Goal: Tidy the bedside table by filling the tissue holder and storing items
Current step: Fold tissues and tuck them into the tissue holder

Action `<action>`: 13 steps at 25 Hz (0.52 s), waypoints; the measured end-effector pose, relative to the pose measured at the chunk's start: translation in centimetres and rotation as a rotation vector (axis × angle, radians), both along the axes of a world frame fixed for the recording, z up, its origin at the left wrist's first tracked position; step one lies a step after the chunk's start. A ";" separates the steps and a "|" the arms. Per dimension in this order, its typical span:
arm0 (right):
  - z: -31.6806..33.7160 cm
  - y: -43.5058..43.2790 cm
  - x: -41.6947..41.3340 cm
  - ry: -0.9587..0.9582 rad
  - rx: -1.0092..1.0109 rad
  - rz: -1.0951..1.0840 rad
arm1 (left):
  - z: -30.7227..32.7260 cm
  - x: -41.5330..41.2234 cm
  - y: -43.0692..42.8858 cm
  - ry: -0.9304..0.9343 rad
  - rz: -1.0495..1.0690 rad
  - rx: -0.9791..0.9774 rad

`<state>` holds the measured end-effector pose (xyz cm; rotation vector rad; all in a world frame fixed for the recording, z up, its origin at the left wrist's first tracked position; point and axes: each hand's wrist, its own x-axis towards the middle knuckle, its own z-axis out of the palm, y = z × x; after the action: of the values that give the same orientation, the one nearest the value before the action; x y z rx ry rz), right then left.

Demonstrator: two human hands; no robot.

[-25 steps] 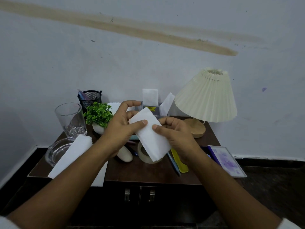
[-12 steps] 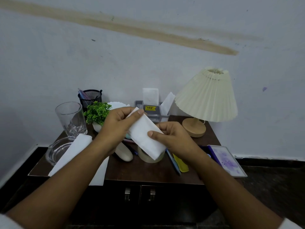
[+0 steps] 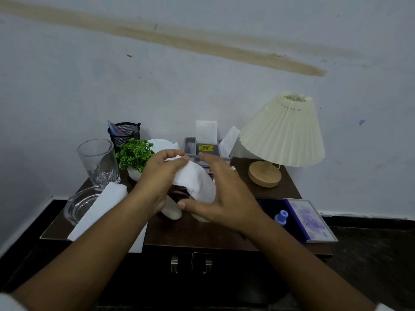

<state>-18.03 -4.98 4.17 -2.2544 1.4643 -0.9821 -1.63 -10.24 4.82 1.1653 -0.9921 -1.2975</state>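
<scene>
The tissue holder (image 3: 206, 147) stood at the counter's (image 3: 202, 232) back edge, two sheets (image 3: 206, 130) upright in it. Bare counter lay in front of it. One tissue (image 3: 195, 178) hung just before the holder, its top corner pinched by the left hand's (image 3: 160, 178) fingers. The right hand's (image 3: 226, 196) fingers were spread beside it.

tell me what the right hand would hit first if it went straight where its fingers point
Most likely the grey tissue holder, just beyond the fingertips of the right hand, though depth is unclear.
</scene>
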 end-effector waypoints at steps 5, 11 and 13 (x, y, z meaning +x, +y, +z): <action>-1.0 -0.8 0.4 -0.575 0.388 -0.102 | 1.2 -0.7 1.1 0.297 -0.197 0.148; -0.5 -2.0 -0.9 -1.193 0.801 -0.202 | 0.4 -0.8 0.8 0.013 -0.101 -0.058; -0.4 -2.1 -0.8 -1.131 0.721 -0.250 | -0.1 -1.0 1.1 -0.093 -0.212 -0.026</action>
<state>-18.88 -7.09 3.78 -0.7508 1.2175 -1.2057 -2.66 -9.13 4.69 1.1324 -1.2234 -1.4016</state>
